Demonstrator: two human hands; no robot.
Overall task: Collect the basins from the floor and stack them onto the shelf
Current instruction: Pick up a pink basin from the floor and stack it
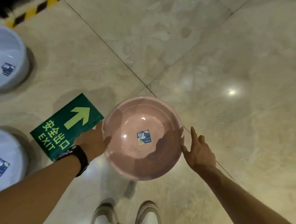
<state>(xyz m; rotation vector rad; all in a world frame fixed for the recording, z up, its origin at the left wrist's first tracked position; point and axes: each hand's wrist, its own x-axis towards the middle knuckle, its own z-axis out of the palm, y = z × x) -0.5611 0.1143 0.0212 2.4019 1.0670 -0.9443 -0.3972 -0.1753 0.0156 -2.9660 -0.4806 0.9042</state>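
Head view: reaches for pink basin (134, 123) at centre, 12 o'clock from shoes (148, 217); left hand (91, 139) touching rim at 9 o'clock, fingers hidden, grip unclear; right hand (200, 151) spread, just beside rim at 3 o'clock.

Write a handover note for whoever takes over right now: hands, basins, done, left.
Left hand: against the left rim of the pink basin, grip unclear.
Right hand: open, beside its right rim.
Far white basin and near white basin: on the floor, left side.
Done: no basin seen shelved; shelf out of view.
Left: pick up all three, stack on shelf.
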